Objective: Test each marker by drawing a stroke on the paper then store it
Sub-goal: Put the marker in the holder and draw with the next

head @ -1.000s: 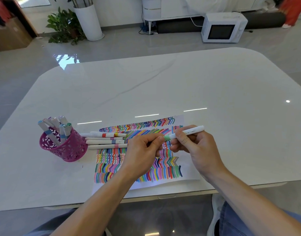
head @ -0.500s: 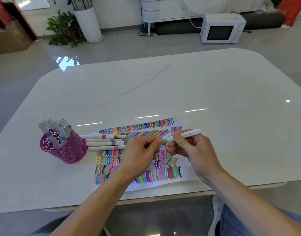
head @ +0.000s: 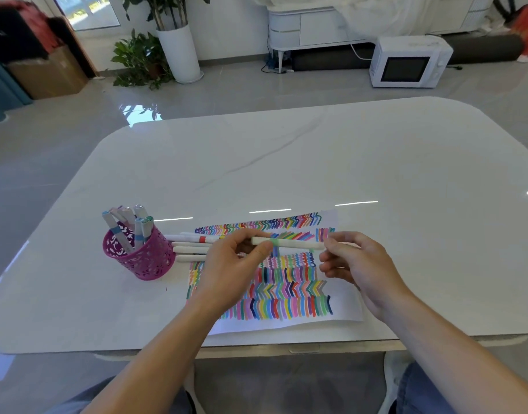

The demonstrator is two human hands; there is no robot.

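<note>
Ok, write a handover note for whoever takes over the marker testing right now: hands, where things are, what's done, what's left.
Left hand: pinches the white marker with a green band near its left end, level above the paper.
Right hand: fingers loosely curled at that marker's right end; blur hides whether it grips.
White sheet of paper: on the white table, covered in coloured strokes.
Pink perforated cup: left of the paper, several stored markers standing in it.
Left: store the held marker once tested, then handle the white markers lying flat between cup and paper.
</note>
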